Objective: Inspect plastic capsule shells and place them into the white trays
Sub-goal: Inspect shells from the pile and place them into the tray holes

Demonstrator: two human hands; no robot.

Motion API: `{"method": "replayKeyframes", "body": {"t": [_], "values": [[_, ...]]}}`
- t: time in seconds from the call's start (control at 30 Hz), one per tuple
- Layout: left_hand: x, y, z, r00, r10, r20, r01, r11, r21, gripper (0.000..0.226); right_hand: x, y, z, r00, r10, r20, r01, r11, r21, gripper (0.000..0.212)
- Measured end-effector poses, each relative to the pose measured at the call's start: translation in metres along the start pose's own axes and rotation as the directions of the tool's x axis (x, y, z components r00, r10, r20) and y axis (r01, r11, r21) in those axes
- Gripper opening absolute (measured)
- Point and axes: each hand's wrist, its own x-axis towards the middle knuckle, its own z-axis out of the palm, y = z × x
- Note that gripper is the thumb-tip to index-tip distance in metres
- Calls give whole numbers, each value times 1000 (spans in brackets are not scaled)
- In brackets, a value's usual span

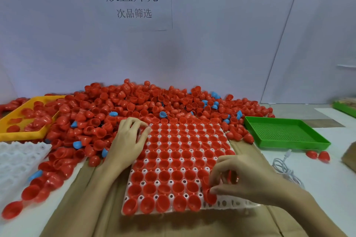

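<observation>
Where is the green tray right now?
In the head view the green tray sits on the table at right, just right of the red shell pile and beyond the right hand; two loose red shells lie by its near corner.

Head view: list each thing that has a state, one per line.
white tray: nearly full of red shells, near-right pockets empty
green tray: empty
yellow tray: holds some red shells
spare white tray: empty
left hand: resting on tray edge
right hand: pinching a red shell
</observation>
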Motion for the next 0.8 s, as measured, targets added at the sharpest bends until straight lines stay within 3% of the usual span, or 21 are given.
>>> {"method": "replayKeyframes", "body": {"t": [0.47, 0.67, 0.8], "values": [[-5, 0, 0, 998, 14, 58, -15, 1000, 17, 18, 6, -8, 9, 998, -7, 66, 1, 995, 96, 16], [-3, 2, -4, 998, 46, 49, -46, 999, 10, 16, 41, 26, -11, 991, 85, -101, -70, 988, 137, 9], [-1, 2, -5, 997, 65, 45, -65, 998, 5, 14, 83, 82, -21, 896, 189, -401, -137, 978, 156, 9]]}}
